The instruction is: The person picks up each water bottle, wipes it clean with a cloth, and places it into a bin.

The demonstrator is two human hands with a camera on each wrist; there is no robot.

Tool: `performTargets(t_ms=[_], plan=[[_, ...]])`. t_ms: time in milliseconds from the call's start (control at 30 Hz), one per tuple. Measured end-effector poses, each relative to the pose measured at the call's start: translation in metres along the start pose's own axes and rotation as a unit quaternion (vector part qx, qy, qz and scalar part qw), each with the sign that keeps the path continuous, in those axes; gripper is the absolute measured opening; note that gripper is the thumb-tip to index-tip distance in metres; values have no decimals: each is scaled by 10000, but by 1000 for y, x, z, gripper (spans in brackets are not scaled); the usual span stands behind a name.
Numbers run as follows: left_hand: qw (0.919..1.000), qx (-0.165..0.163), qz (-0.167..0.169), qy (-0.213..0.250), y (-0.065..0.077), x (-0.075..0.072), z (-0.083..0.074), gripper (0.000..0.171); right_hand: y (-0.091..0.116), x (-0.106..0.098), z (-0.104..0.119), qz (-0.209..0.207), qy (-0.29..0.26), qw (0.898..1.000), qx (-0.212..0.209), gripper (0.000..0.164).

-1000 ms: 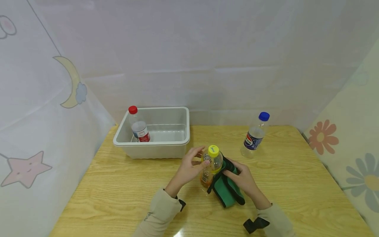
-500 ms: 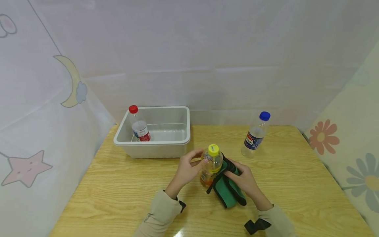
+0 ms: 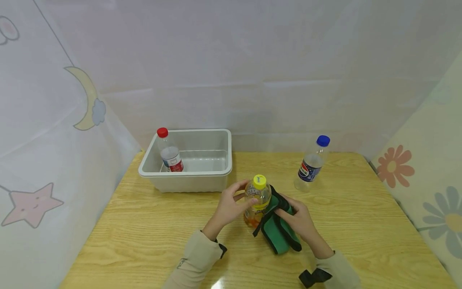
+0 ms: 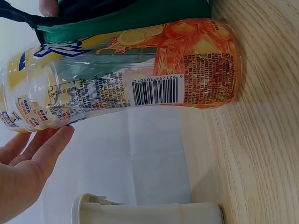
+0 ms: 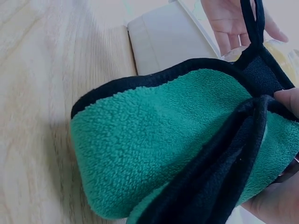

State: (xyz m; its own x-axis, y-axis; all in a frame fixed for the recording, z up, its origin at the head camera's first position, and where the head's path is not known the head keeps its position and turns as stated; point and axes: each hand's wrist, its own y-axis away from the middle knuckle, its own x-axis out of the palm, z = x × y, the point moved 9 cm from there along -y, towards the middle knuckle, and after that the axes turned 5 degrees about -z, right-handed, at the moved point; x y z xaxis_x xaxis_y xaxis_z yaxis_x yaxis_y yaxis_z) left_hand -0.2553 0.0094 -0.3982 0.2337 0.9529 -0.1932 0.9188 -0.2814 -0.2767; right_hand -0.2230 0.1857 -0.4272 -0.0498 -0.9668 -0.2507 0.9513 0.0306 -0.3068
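Note:
Upright on the table in the head view stands a clear plastic bottle [image 3: 252, 218] with a yellow cap [image 3: 259, 182] and an orange-and-yellow label. My left hand [image 3: 229, 206] holds its upper part, thumb at the front and fingers behind. Label print, a barcode and left fingertips [image 4: 58, 140] at the bottle's shoulder show in the left wrist view. My right hand [image 3: 298, 220] pinches a folded green cloth [image 3: 276, 235] with black edging against the bottle's right side. Fleecy green pile and a black hanging loop [image 5: 253, 28] appear in the right wrist view.
A grey plastic bin [image 3: 191, 182] stands at the back left, with a red-capped bottle [image 3: 171, 156] leaning inside. At the back right stands a blue-capped bottle [image 3: 311, 166] with a dark blue label. White cloth walls enclose the wooden table [image 3: 144, 241].
The bottle has turned a little in my left hand, with more of the orange label now facing the camera. My right hand and the cloth have shifted slightly right.

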Motion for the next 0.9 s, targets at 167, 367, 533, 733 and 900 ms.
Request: performTargets(t_ms=[167, 367, 533, 733, 900], plan=[[9999, 132, 45, -30, 1, 0, -2, 55, 0, -7, -1, -333, 224, 9988, 267, 42], [9999, 35, 143, -47, 0, 2, -4, 54, -9, -17, 14, -541, 230, 9981, 163, 41], [9997, 5, 248, 42, 1, 2, -21, 53, -18, -24, 30, -580, 112, 9982, -106, 40], [9995, 16, 315, 54, -1, 2, -14, 53, -23, -23, 35, -477, 49, 9983, -334, 40], [9990, -97, 432, 98, -2, 3, -11, 50, -25, -19, 42, -313, -53, 9979, -565, 39]])
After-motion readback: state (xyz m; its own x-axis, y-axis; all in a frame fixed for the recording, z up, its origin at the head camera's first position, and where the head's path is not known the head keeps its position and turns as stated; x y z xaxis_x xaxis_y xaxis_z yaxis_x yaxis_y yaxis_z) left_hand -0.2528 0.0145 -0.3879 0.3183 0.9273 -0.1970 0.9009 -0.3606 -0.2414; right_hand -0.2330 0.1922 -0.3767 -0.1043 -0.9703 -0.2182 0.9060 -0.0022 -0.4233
